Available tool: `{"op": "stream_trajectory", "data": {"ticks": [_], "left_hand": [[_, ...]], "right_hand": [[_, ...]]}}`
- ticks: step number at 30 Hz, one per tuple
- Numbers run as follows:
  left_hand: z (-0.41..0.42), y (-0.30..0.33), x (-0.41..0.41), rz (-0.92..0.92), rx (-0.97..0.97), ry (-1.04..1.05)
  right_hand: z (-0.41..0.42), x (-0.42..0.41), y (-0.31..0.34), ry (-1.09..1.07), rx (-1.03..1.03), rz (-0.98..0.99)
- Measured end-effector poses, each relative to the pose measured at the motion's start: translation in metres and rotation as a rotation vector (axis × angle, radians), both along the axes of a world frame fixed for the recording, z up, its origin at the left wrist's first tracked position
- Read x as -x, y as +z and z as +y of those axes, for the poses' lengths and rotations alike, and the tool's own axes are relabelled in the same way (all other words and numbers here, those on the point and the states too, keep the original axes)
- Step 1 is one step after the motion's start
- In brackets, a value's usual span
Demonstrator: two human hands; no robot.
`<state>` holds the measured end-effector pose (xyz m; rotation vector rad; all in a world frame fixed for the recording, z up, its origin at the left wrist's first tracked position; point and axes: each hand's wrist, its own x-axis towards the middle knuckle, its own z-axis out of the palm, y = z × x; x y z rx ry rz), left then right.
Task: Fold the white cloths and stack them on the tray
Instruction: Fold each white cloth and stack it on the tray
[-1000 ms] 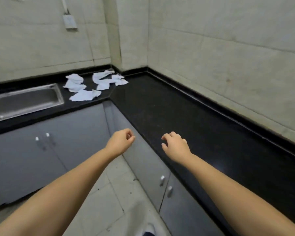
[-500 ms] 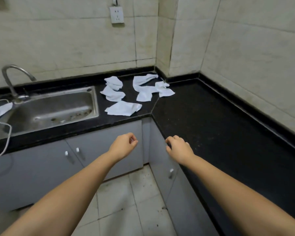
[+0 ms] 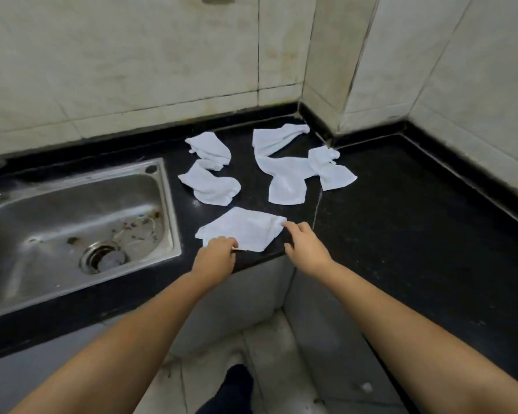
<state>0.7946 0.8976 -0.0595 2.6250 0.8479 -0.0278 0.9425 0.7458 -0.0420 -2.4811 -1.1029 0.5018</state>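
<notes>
Several crumpled white cloths lie on the black countertop (image 3: 401,234) in its inner corner. The nearest cloth (image 3: 245,231) lies flat by the front edge. My left hand (image 3: 217,255) has its fingers curled onto that cloth's near left edge and pinches it. My right hand (image 3: 304,249) reaches to the cloth's right corner, fingertips touching it, thumb apart. Further back lie a cloth (image 3: 210,186) and another (image 3: 210,149) near the sink, and overlapping cloths (image 3: 284,180) toward the wall corner. No tray is in view.
A steel sink (image 3: 169,204) with debris around its drain is set into the counter on the left. Tiled walls close the back and the right. Grey cabinet fronts (image 3: 251,294) and my dark shoe (image 3: 237,383) on the tiled floor are below.
I have stepped up to the counter corner. Both hands moved forward from mid-air over the floor onto the nearest cloth, the left at its near edge, the right at its right corner.
</notes>
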Motion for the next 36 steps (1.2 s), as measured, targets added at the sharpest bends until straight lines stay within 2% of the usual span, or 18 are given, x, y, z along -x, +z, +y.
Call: {"op": "stream_trajectory", "data": {"ticks": [5,8,10,12,16,18,22,26,31,33,36], "left_hand": [[0.07,-0.023,-0.008,0.217,-0.233,-0.303],[0.089,-0.032,-0.009,0.15,-0.309,-0.461],[0.098,-0.036,-0.011,0.115,-0.326,-0.493],[0.103,-0.035,-0.019,0.048,-0.211,-0.468],[0.096,0.003,-0.062,-0.212,0.144,-0.122],[0.083,0.027,-0.096,-0.344,0.296,-0.032],[0.05,0.071,-0.168,-0.501,0.472,-0.069],[0.004,0.116,-0.226,-0.642,0.55,-0.164],[-0.053,0.131,-0.258,-0.69,0.807,-0.19],[-0.075,0.117,-0.258,-0.623,0.837,-0.241],[-0.103,0.081,-0.244,-0.46,0.821,-0.341]], "right_hand": [[0.054,-0.025,-0.021,0.013,0.043,0.012],[0.063,-0.031,-0.03,0.031,0.023,0.052],[0.064,-0.036,-0.028,0.005,-0.077,0.104],[0.061,-0.045,-0.02,-0.05,-0.204,0.159],[0.037,-0.073,0.007,-0.257,-0.412,0.344],[0.014,-0.091,0.022,-0.37,-0.511,0.425],[-0.041,-0.126,0.057,-0.585,-0.703,0.444],[-0.1,-0.154,0.096,-0.685,-0.798,0.249],[-0.167,-0.159,0.12,-0.746,-0.9,0.056],[-0.198,-0.153,0.112,-0.756,-0.849,0.05],[-0.242,-0.135,0.081,-0.749,-0.697,0.142]]}}
